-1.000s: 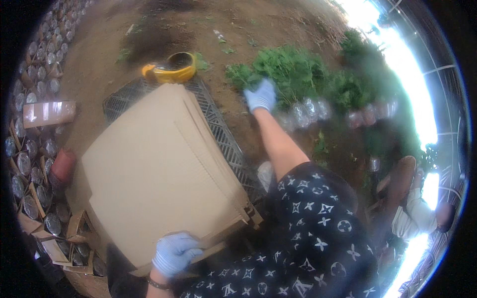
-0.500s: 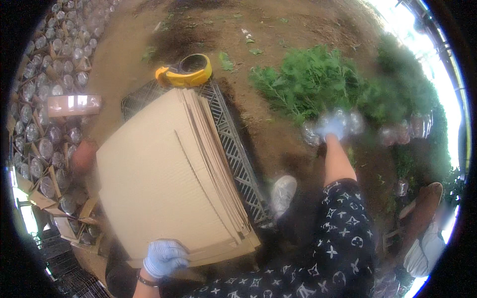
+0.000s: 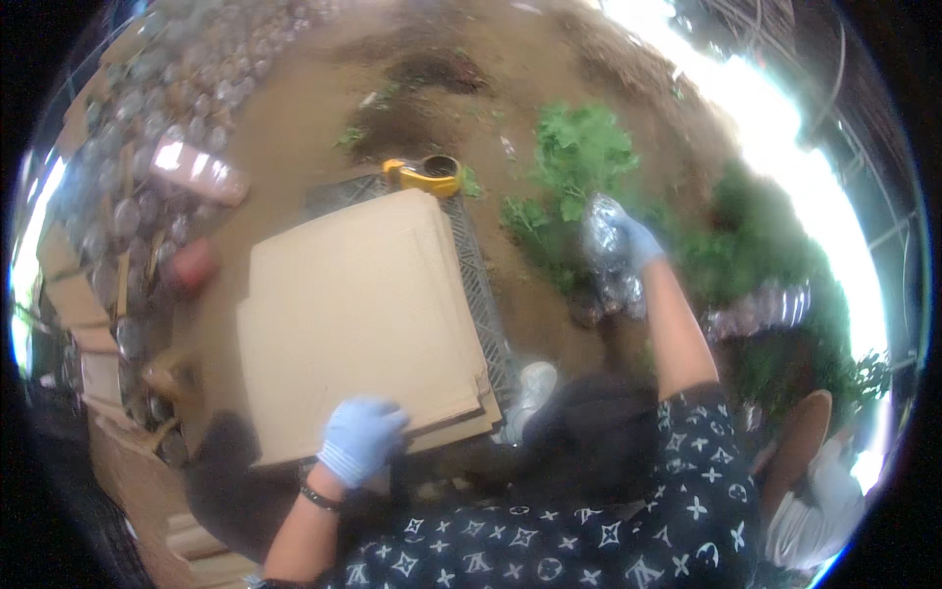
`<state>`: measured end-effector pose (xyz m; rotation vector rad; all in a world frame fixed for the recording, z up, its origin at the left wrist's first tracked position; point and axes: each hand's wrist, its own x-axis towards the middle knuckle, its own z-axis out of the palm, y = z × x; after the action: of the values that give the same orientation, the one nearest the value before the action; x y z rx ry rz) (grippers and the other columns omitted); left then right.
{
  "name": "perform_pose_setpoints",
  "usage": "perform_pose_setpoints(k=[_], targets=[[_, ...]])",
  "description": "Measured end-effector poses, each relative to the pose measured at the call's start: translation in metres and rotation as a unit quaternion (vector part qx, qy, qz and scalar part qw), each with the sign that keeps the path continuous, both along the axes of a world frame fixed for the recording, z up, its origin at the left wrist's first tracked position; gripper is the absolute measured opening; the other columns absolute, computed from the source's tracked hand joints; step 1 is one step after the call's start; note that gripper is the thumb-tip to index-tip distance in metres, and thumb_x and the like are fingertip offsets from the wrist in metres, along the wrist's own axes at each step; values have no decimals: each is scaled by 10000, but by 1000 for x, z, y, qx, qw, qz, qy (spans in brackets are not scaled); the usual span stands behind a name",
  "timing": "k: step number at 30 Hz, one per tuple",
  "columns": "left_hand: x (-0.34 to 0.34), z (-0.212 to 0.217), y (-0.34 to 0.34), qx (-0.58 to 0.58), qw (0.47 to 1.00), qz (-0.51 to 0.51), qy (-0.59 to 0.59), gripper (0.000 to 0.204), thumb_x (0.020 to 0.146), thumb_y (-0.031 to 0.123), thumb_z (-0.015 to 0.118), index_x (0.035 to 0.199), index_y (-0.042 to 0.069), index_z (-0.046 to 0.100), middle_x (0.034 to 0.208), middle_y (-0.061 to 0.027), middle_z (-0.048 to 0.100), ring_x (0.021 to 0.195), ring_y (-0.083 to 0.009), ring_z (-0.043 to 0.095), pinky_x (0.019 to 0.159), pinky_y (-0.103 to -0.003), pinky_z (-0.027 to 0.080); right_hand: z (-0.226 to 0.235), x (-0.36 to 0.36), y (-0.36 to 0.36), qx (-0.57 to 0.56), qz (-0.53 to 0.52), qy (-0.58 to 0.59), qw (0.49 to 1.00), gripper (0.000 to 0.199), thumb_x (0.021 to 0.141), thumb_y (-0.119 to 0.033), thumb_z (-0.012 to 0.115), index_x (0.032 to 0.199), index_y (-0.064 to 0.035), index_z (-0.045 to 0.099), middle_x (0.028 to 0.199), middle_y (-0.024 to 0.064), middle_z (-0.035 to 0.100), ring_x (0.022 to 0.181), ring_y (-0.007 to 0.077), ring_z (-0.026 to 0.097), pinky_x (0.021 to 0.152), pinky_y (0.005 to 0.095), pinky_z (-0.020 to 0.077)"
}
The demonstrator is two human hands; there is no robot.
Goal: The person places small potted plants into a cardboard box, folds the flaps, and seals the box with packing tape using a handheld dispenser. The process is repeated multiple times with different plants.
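Observation:
My right hand (image 3: 638,240), in a pale blue glove, grips a leafy green plant by its base, which is wrapped in clear plastic (image 3: 602,231). The plant's green leaves (image 3: 586,147) point away from me. Just below the hand, other plastic-wrapped bases (image 3: 618,292) rest near the ground. My left hand (image 3: 363,440), also gloved, is over the near edge of a stack of flat cardboard sheets (image 3: 358,314). Its fingers look bent but are blurred, and whether they hold the cardboard is hidden.
A yellow tape dispenser (image 3: 427,175) sits at the far end of the dark crate (image 3: 476,265) under the cardboard. Many plastic-wrapped bundles (image 3: 147,211) stand at left, with a pink box (image 3: 199,172) on them. More plants (image 3: 765,245) lie at right. A red object (image 3: 193,263) stands left of the cardboard.
My right hand has lifted one plastic-wrapped plant off the pile, nearer to me. My left hand shows further right at the cardboard's near edge. The whole view has shifted.

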<state>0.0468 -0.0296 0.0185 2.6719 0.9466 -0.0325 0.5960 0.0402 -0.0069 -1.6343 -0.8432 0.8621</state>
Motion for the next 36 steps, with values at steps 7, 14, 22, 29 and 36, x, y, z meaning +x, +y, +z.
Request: perform_pose_setpoints(k=[7,14,22,29,36], targets=[[-9,-106,10,182,973,66,-126,235,807,135,633,1041,154,640,1089,-38,652,1041,-224,624,899,-371,510,49,-108,29,131,231,-284,921,272,836,-236,700,1066,-101,750,1080,152,743,887,294,737,883,376,578],[2,-133,-14,170,968,115,-146,213,835,146,618,1034,208,663,1146,-7,683,1106,-209,647,920,-374,528,49,-230,-22,99,303,-233,919,564,712,-134,760,1247,4,648,1096,58,716,960,154,674,874,310,558],[72,-133,-75,165,967,145,-125,141,858,127,613,953,130,717,998,-96,723,992,-275,698,860,-422,548,5,-249,-116,-34,344,-568,747,855,605,-368,883,1337,-43,585,1224,201,661,1119,324,665,985,399,531],[108,-133,-72,185,932,58,-307,63,772,136,656,783,83,688,873,-88,657,865,-274,641,800,-420,526,19,-245,-107,-112,450,-276,842,980,600,-335,916,1426,-6,504,1298,163,645,1175,221,624,1026,350,502],[123,-126,-80,177,914,106,-348,454,852,138,614,1287,7,634,1488,-168,508,1411,-362,452,1217,-489,326,23,-213,-142,-54,415,-456,785,875,622,-307,906,1371,-12,564,1265,205,662,1167,284,657,1013,372,518]])
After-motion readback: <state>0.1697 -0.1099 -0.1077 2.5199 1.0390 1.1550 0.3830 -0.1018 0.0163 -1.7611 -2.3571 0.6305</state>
